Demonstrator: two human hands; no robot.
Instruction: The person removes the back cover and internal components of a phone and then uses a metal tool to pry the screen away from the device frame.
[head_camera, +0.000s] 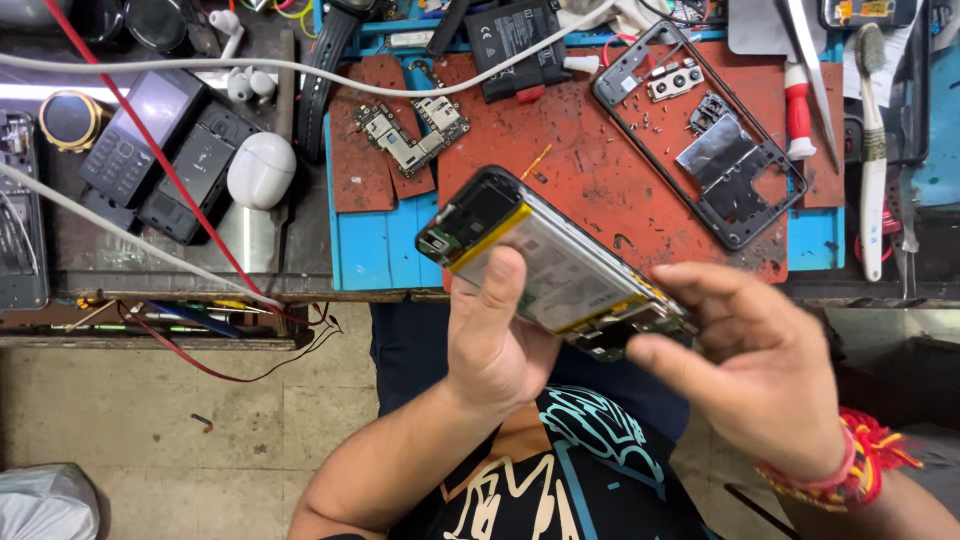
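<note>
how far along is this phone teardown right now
Done: the circuit board and inner frame lie removed on the red mat. In hand: the left hand and right hand hold the opened phone, battery exposed. Left: the battery remains seated in it.

We count two hands, our left hand (495, 345) and right hand (745, 375), both on one opened phone (545, 265). Beyond that phone, on the tabletop (620, 170), lie two circuit boards (412, 128), one black phone frame (705, 140) and one battery (515, 40). Left of the boards sit one white earbud case (260, 170) and two keypad phones (165, 145).
</note>
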